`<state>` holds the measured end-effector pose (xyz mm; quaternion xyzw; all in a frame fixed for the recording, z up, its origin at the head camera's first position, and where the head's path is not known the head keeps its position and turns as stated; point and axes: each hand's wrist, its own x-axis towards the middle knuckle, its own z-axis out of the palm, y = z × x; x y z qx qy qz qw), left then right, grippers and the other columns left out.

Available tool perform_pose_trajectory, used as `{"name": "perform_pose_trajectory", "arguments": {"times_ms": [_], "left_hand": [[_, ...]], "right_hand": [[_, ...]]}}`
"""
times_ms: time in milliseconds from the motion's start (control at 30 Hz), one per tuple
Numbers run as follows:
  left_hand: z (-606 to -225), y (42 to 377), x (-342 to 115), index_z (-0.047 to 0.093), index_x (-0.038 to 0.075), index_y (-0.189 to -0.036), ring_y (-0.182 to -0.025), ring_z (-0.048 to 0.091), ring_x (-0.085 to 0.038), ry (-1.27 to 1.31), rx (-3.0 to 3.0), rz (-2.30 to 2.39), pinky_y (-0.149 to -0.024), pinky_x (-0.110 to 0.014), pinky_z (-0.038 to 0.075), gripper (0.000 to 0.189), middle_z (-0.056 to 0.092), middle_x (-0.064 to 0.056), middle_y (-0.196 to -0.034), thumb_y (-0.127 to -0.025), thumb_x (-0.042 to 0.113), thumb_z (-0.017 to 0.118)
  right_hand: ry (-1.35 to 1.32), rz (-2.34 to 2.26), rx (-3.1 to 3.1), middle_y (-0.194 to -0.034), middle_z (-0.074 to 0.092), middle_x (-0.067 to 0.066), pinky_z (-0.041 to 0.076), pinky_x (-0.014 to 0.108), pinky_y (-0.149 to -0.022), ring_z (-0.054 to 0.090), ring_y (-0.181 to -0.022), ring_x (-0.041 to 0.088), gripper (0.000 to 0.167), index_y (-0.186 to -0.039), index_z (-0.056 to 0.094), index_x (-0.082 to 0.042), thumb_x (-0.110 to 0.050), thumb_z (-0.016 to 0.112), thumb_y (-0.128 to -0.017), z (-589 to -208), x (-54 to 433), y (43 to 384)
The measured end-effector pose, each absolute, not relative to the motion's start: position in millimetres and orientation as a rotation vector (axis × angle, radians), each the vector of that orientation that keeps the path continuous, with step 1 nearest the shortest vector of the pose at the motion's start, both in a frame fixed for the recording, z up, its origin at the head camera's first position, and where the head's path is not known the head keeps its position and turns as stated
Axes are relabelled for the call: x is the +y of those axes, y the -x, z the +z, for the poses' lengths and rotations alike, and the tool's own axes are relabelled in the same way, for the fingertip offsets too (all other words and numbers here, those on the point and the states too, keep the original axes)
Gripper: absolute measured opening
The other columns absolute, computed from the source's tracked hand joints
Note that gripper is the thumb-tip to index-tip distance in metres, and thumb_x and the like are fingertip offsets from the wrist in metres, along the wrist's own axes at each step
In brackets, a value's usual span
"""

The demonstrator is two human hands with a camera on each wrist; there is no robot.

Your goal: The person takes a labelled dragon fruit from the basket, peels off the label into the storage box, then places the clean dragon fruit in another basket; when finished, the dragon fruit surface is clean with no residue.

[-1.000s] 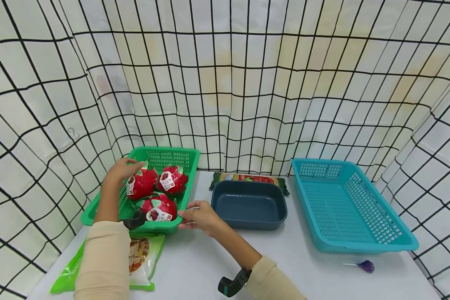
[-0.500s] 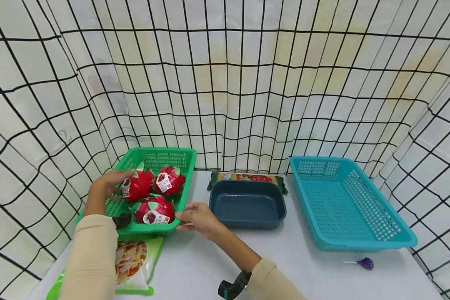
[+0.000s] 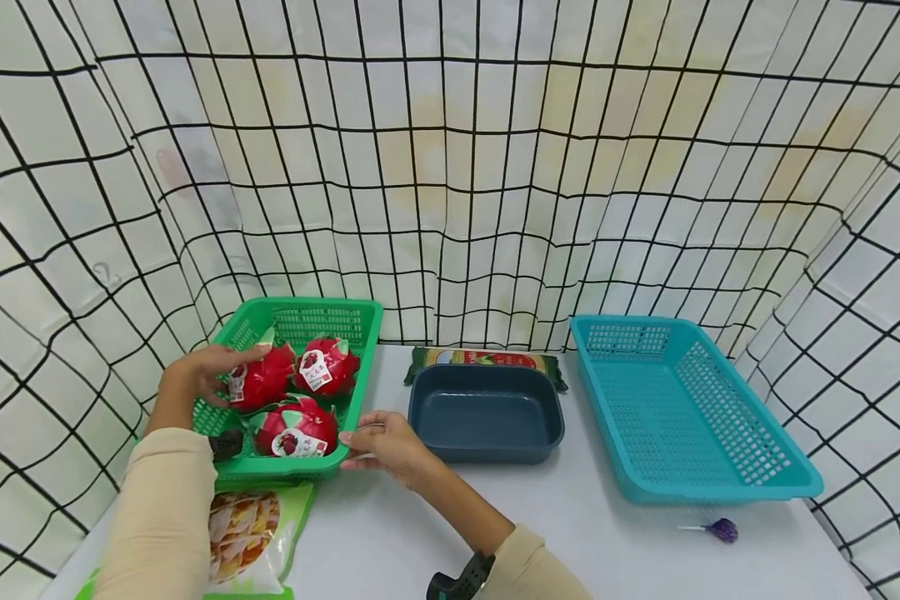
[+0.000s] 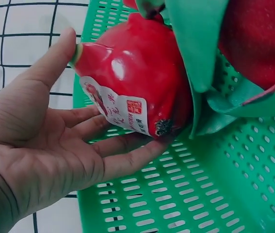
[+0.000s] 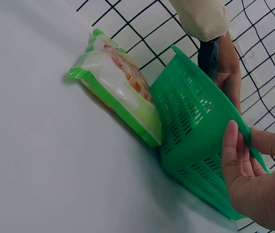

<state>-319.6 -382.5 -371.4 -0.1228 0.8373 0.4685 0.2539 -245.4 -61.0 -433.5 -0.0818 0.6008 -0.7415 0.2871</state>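
Several fingers of my left hand [image 3: 208,367] reach under a red dragon fruit [image 4: 132,73] with a white label, the thumb at its stem end. That fruit lies at the left inside the green basket [image 3: 300,312]. A second dragon fruit [image 3: 326,367] sits to its right, and a third dragon fruit [image 3: 297,427] lies in front of them. My right hand [image 5: 258,170] pinches the basket's rim at its front right corner, thumb on the inner side and fingers outside. In the left wrist view, green leaf tips partly cover the other fruit.
A packaged food bag [image 3: 251,533] lies before the green basket, partly under my left sleeve. A dark blue rectangular dish [image 3: 486,414] stands mid-table, with a long green packet [image 3: 487,358] behind it. On the right are a blue basket [image 3: 690,417] and a purple lollipop [image 3: 722,530]. Black grid netting surrounds the table.
My left hand has come down from above the left dragon fruit to its left side, fingers around it. The right hand stays at the basket corner. The head view has shifted slightly.
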Motion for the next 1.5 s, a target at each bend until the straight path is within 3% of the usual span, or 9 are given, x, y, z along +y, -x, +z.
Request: {"name": "perform_pose_trajectory", "arguments": {"times_ms": [367, 467, 533, 600, 700, 1133, 1233, 1333, 1500], "left_hand": [[-376.1, 322.1, -386.7, -0.014, -0.016, -0.146, -0.134, 0.024, -0.057, 0.24, 2.297, 1.197, -0.089, -0.053, 0.055, 0.11, -0.006, -0.04, -0.152, -0.094, 0.058, 0.049], [-375.8, 322.2, -382.4, 0.004, -0.015, -0.142, -0.132, 0.024, -0.054, 0.235, 2.317, 1.202, -0.087, -0.055, 0.055, 0.097, 0.002, -0.041, -0.148, -0.093, 0.053, 0.055], [-374.9, 322.7, -379.4, 0.025, -0.011, -0.122, -0.128, 0.029, -0.051, 0.256, 2.339, 1.209, -0.086, -0.055, 0.056, 0.076, 0.014, -0.038, -0.141, -0.092, 0.051, 0.059], [-374.3, 324.3, -377.2, 0.027, -0.001, -0.1, -0.122, 0.034, -0.046, 0.278, 2.368, 1.204, -0.083, -0.054, 0.057, 0.063, 0.024, -0.032, -0.131, -0.091, 0.05, 0.061], [-373.8, 326.3, -374.5, 0.027, 0.006, -0.089, -0.113, 0.039, -0.039, 0.278, 2.403, 1.185, -0.08, -0.052, 0.058, 0.058, 0.031, -0.025, -0.115, -0.089, 0.051, 0.064], [-374.9, 326.9, -369.7, -0.007, -0.017, -0.137, -0.123, 0.029, -0.057, 0.165, 2.478, 1.1, -0.078, -0.059, 0.056, 0.106, 0.015, -0.041, -0.134, -0.091, 0.049, 0.062], [-373.3, 326.4, -369.8, 0.008, -0.015, -0.125, -0.114, 0.036, -0.049, 0.169, 2.485, 1.099, -0.078, -0.058, 0.057, 0.089, 0.023, -0.036, -0.122, -0.091, 0.047, 0.062], [-373.7, 326.4, -370.3, 0.032, -0.003, -0.089, -0.084, 0.046, -0.031, 0.19, 2.492, 1.11, -0.075, -0.054, 0.058, 0.058, 0.038, -0.021, -0.09, -0.09, 0.045, 0.064], [-375.8, 325.1, -373.4, 0.026, 0.015, -0.07, -0.067, 0.043, -0.015, 0.182, 2.513, 1.113, -0.073, -0.05, 0.06, 0.053, 0.035, -0.002, -0.072, -0.09, 0.044, 0.066]], "right_hand": [[0.201, -1.997, 1.606, -0.082, 0.061, 0.004, 0.06, 0.029, -0.067, 0.066, -0.074, 0.014, 0.021, -0.108, 0.055, -0.001, -0.009, 0.066, -0.092, -432.7, -64.4, 245.0], [0.191, -1.999, 1.61, -0.082, 0.06, 0.004, 0.06, 0.03, -0.068, 0.066, -0.074, 0.014, 0.02, -0.107, 0.055, -0.001, -0.009, 0.066, -0.092, -433.0, -64.1, 245.2], [0.195, -2.0, 1.607, -0.082, 0.06, 0.004, 0.06, 0.03, -0.068, 0.066, -0.074, 0.013, 0.019, -0.106, 0.055, -0.002, -0.008, 0.066, -0.092, -433.2, -64.3, 245.8], [0.203, -2.0, 1.601, -0.082, 0.06, 0.003, 0.06, 0.03, -0.069, 0.066, -0.074, 0.013, 0.02, -0.106, 0.055, -0.001, -0.008, 0.066, -0.092, -432.7, -64.2, 246.5], [0.206, -2.003, 1.6, -0.082, 0.061, 0.003, 0.06, 0.03, -0.069, 0.066, -0.074, 0.013, 0.02, -0.107, 0.055, -0.001, -0.008, 0.066, -0.092, -432.1, -64.1, 246.8], [0.198, -2.02, 1.593, -0.086, 0.061, 0.004, 0.06, 0.028, -0.067, 0.066, -0.075, 0.013, 0.022, -0.109, 0.056, -0.001, -0.009, 0.067, -0.092, -432.3, -64.0, 242.9], [0.196, -2.03, 1.597, -0.084, 0.061, 0.004, 0.06, 0.028, -0.067, 0.066, -0.074, 0.013, 0.02, -0.107, 0.056, -0.002, -0.009, 0.067, -0.092, -431.8, -63.9, 243.3], [0.186, -2.029, 1.598, -0.082, 0.061, 0.003, 0.06, 0.029, -0.067, 0.065, -0.073, 0.013, 0.019, -0.106, 0.055, -0.002, -0.008, 0.066, -0.092, -432.4, -63.0, 243.9], [0.191, -2.015, 1.6, -0.084, 0.061, 0.003, 0.06, 0.028, -0.067, 0.065, -0.073, 0.012, 0.021, -0.109, 0.056, -0.001, -0.009, 0.066, -0.092, -433.9, -62.7, 243.7]]}}
